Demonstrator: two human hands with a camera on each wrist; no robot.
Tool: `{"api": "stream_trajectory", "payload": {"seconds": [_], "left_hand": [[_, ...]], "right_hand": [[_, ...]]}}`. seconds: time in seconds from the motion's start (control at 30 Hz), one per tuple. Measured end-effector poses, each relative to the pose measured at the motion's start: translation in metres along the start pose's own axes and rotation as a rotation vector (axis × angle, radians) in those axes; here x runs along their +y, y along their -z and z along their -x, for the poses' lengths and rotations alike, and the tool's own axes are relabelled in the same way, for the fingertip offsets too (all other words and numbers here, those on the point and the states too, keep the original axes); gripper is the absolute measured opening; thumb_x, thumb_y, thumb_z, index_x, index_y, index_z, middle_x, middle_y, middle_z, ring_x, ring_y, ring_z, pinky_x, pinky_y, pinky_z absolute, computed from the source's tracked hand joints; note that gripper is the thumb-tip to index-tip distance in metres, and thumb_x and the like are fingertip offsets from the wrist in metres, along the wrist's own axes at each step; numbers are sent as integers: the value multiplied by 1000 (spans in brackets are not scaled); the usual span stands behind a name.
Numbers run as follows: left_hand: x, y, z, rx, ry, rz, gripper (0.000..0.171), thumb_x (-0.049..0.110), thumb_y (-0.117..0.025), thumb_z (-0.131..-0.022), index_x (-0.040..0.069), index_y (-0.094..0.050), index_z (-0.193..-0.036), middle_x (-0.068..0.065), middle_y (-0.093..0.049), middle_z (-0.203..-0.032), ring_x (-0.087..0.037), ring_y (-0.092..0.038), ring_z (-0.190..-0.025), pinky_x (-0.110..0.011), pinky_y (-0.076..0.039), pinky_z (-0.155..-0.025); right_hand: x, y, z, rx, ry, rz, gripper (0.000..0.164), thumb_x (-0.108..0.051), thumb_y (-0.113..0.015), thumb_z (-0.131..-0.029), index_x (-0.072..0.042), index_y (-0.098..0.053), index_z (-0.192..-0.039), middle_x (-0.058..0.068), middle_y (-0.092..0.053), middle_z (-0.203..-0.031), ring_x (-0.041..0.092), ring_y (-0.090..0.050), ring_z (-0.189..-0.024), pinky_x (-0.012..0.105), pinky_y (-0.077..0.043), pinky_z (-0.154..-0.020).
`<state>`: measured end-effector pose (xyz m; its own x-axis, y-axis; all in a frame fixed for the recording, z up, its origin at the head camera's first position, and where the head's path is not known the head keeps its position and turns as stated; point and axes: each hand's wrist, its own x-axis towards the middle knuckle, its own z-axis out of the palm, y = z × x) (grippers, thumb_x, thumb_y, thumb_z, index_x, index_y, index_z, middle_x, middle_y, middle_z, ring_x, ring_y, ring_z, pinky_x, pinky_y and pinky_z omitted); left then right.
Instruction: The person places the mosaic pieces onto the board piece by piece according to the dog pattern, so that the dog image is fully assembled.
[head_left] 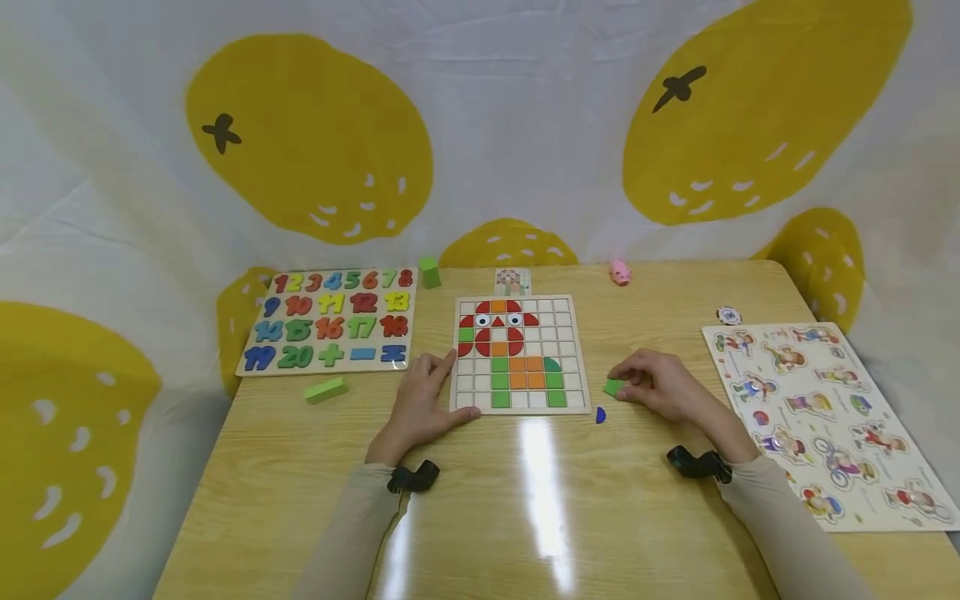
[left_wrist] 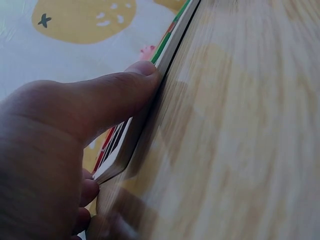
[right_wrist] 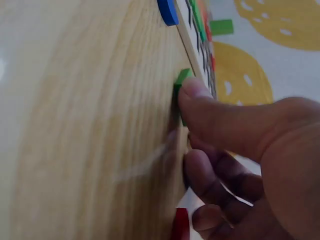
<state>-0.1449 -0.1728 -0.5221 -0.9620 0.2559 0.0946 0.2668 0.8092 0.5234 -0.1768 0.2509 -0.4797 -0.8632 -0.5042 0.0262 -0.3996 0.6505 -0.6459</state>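
Note:
A wooden grid board (head_left: pixel 566 329) lies on the table, with red, orange and green pieces forming a picture in its upper and middle cells. My left hand (head_left: pixel 422 402) is spread at its lower left corner, thumb along the front edge and index finger at the left side. In the left wrist view, the thumb (left_wrist: pixel 115 92) rests on the board's edge. To the board's right, my right hand (head_left: pixel 660 383) pinches a green square piece (right_wrist: pixel 184 77) close over the table; the fingers partly hide it. A blue half-round piece (head_left: pixel 601 415) lies between board and right hand.
Left of the board sits a number puzzle (head_left: pixel 330 327), with a green block (head_left: pixel 326 391) before it and another green block (head_left: pixel 430 272) behind. A picture card (head_left: pixel 513 282), pink pig (head_left: pixel 620 272) and chip (head_left: pixel 728 316) lie farther back. A figure puzzle (head_left: pixel 825 417) lies right.

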Motion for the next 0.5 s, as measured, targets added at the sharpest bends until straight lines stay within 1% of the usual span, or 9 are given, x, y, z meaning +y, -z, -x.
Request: {"api": "stream_trajectory", "payload": {"seconds": [0.07, 0.2, 0.27, 0.4, 0.5], "left_hand": [[0, -1, 1, 3, 0, -1, 111, 76, -71, -69, 19, -33, -156, 0, -39, -108, -17, -34, -97, -33, -30, -81], [1, -1, 1, 15, -3, -2, 111, 75, -72, -68, 18, -33, -155, 0, -39, -107, -17, -33, -96, -33, -30, -80], [1, -1, 1, 16, -5, 1, 110, 74, -72, -69, 18, -33, -155, 0, -39, -107, -17, -33, -96, -34, -30, -79], [1, 0, 0, 14, -3, 1, 110, 74, -73, -69, 18, -34, -155, 0, -39, -107, -17, -33, -96, -34, -30, -79], [2, 0, 0, 5, 3, 2, 110, 75, -72, -69, 19, -33, -155, 0, -39, -107, -16, -34, -96, -33, -30, -79]], "right_hand": [[-2, -1, -3, -24, 6, -7, 21, -12, -79, -84, -11, -70, -104, -1, -65, -91, 10, -57, -78, 25, -48, -69], [-5, -1, -8, -68, 21, 1, 28, -11, -76, -86, -11, -68, -113, 1, -63, -95, 13, -55, -79, 28, -48, -71], [-5, -1, -10, -81, 11, 16, 29, -11, -77, -86, -12, -68, -114, 2, -63, -96, 12, -55, -80, 28, -48, -71], [-4, -1, -14, -87, -31, 30, 19, -14, -78, -85, -12, -68, -100, -1, -63, -88, 10, -55, -76, 27, -47, -68], [-3, 1, -18, -40, -42, 22, 16, -14, -78, -85, -11, -66, -95, -2, -63, -83, 11, -56, -73, 25, -47, -65]]}}
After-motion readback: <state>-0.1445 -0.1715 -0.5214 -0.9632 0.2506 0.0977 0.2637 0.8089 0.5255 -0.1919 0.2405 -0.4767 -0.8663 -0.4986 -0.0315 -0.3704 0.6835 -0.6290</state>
